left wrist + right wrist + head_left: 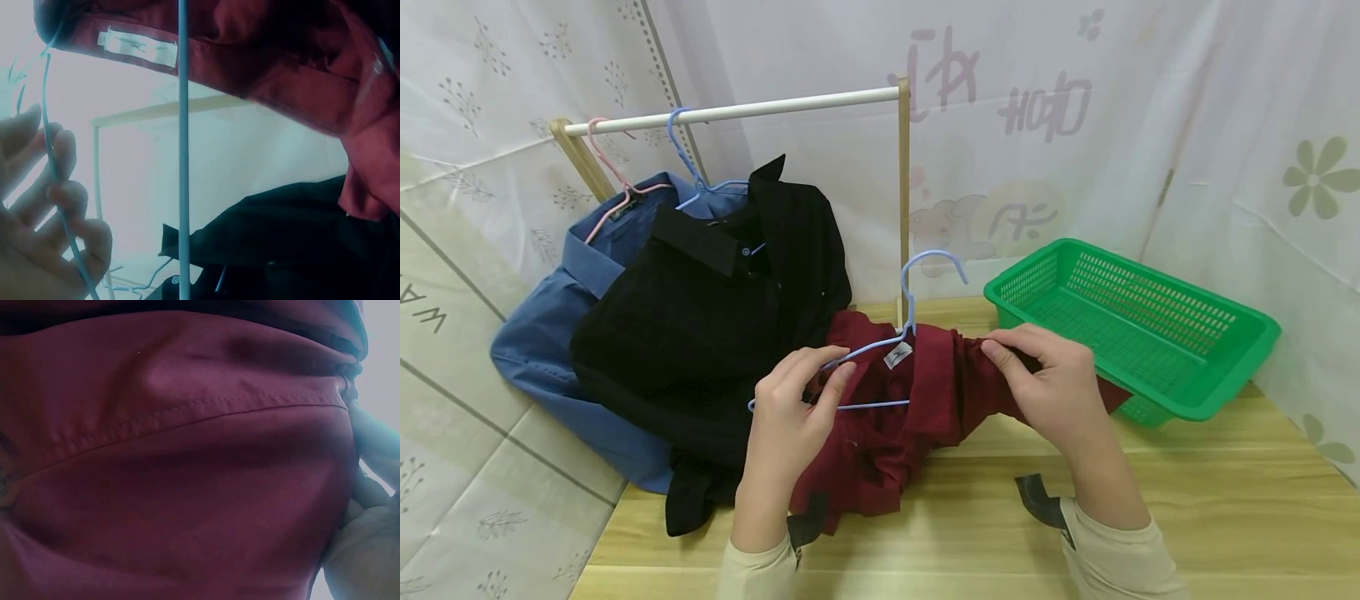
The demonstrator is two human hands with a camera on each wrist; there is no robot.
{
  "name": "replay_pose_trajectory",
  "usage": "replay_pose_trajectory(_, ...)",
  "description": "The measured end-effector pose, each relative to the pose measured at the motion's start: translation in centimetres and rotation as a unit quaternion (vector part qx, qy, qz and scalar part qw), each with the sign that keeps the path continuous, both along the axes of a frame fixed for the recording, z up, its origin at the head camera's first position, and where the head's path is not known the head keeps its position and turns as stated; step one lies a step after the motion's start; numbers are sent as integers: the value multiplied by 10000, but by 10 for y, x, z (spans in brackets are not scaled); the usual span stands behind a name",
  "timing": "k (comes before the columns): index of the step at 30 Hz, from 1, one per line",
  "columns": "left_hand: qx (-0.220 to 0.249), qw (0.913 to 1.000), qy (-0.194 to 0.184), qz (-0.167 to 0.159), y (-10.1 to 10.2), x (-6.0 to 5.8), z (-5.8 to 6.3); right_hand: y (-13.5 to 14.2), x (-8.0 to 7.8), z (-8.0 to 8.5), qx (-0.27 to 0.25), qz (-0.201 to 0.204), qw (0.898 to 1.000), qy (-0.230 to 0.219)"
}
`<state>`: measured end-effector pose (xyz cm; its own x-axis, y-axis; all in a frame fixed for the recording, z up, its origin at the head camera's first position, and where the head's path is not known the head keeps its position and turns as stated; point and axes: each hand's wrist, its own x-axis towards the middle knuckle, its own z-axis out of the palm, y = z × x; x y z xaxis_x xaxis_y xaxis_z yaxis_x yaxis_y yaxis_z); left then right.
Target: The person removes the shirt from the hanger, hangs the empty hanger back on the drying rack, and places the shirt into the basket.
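Note:
My left hand (793, 404) grips the left arm of a light blue wire hanger (872, 343), its fingers curled round the wire in the left wrist view. A dark red shirt (936, 375) hangs on the hanger's right side, with a white label (898, 356) showing inside the collar. My right hand (1048, 379) pinches the shirt at its right shoulder. In the right wrist view the red cloth (187, 487) fills most of the picture, with the right hand at its right edge. The hanger's hook points up and curves right, off the rack.
A rack with a white rail (790, 104) stands at the back left. A black shirt (700, 308) on a blue hanger and a blue shirt (542, 325) on a pink hanger (606, 158) hang there. A green basket (1240, 358) sits on the wooden table (1225, 500) at right.

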<state>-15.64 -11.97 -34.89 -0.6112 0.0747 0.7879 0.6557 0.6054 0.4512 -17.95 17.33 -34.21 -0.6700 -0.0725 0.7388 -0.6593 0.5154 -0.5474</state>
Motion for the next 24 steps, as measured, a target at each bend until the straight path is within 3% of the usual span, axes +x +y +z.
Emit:
replay_pose_trajectory(12,360,9992,-161,36,-6,-2,-5,-6,2,-3,764,655,9937,-488)
replay_pose_trajectory(24,528,9980,-334,-107,-3,0,-7,-9,4,-8,930,524,9935,-402)
